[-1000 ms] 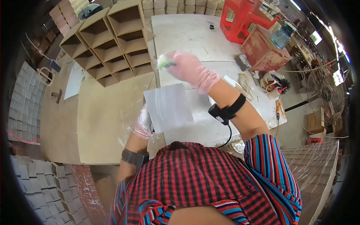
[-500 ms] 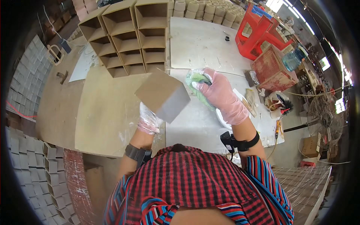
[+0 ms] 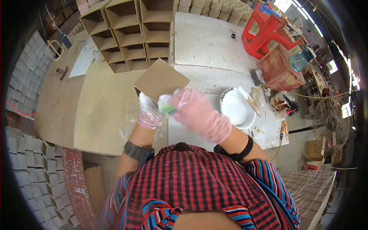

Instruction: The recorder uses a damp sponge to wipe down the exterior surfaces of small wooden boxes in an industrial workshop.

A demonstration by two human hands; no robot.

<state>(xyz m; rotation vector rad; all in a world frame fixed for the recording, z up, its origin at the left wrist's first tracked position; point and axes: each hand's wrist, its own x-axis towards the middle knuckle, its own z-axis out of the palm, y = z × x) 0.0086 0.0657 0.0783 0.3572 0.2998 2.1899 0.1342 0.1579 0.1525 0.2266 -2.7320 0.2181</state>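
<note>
My left hand [image 3: 149, 111], in a thin pink glove smeared with white, grips a brown cardboard box [image 3: 163, 78] from its near side. Its fingers are partly hidden against the box. The box is tilted, with one flat brown face upward. In the same kind of pink glove, my right hand [image 3: 197, 113] is closed round a green and white cloth-like wad [image 3: 165, 105], held at the near edge of the box. Motion blurs it a little. To the right of that hand a round tub [image 3: 250, 122] of white paint-like liquid stands on the table.
Stacked open brown boxes [image 3: 128, 36] stand at the far left of the table. A red plastic stool [image 3: 264, 36] and a stained red crate [image 3: 278, 73] are at the far right. Beside the tub lies a flat scraper-like strip [image 3: 249, 101]. A fan [image 3: 331, 120] stands farther right.
My right hand has come left and nearer with the wad, down to the box, uncovering the tub. The box has turned, so its pale side no longer shows.
</note>
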